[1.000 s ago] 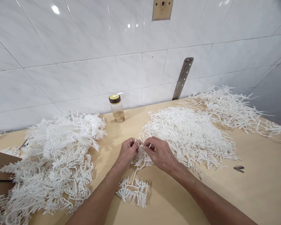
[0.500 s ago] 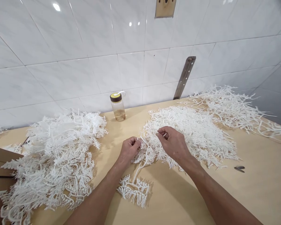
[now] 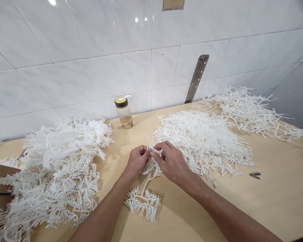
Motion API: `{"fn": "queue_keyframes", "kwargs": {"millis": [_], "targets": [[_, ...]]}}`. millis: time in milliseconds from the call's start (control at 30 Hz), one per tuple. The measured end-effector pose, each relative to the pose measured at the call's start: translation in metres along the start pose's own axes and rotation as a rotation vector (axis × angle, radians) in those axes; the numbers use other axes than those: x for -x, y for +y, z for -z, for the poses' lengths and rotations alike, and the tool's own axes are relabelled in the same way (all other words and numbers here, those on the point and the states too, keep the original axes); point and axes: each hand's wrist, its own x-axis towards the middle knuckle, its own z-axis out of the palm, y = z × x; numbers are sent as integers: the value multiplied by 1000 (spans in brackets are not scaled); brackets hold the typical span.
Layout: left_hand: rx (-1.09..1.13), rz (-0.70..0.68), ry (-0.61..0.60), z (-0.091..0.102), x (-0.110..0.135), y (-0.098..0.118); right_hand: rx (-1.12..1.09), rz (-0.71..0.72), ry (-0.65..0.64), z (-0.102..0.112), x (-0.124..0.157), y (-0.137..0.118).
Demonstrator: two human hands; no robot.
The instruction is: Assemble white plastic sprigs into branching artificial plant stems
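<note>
Between my hands is a white branching plastic stem (image 3: pixel 148 181), its tufted end (image 3: pixel 143 203) lying on the table in front of me. My left hand (image 3: pixel 138 159) pinches the stem's upper part between thumb and fingers. Thumb and forefinger of my right hand (image 3: pixel 170 159) close on the same spot, fingertips nearly meeting the left ones. The small piece right at the fingertips is partly hidden. Just behind my right hand spreads a pile of short white sprigs (image 3: pixel 199 137).
A large heap of white branched pieces (image 3: pixel 63 168) covers the left side, beside a cardboard box (image 3: pixel 2 183). Long bare white stems (image 3: pixel 249 111) lie back right. A lidded bottle (image 3: pixel 125 116) stands near the tiled wall. A small dark split object (image 3: pixel 255 175) lies at right.
My right hand has come left and down from over the sprig pile to meet my left hand at the stem. The view has shifted slightly.
</note>
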Motion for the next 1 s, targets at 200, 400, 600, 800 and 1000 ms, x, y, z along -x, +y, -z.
{"fn": "queue_keyframes", "kwargs": {"millis": [200, 400, 600, 800, 1000], "targets": [[36, 29, -47, 0, 0, 3, 33, -19, -62, -5, 2, 4], [19, 29, -79, 1, 0, 2, -48, -46, -24, -5, -1, 7], [18, 11, 1, 1, -1, 0, -62, -50, -24, -5, -1, 4], [71, 31, -78, 3, -2, 1, -114, -218, -57, -4, -3, 8], [128, 40, -61, 4, -2, 1, -223, -356, -126, -3, -6, 10]]}}
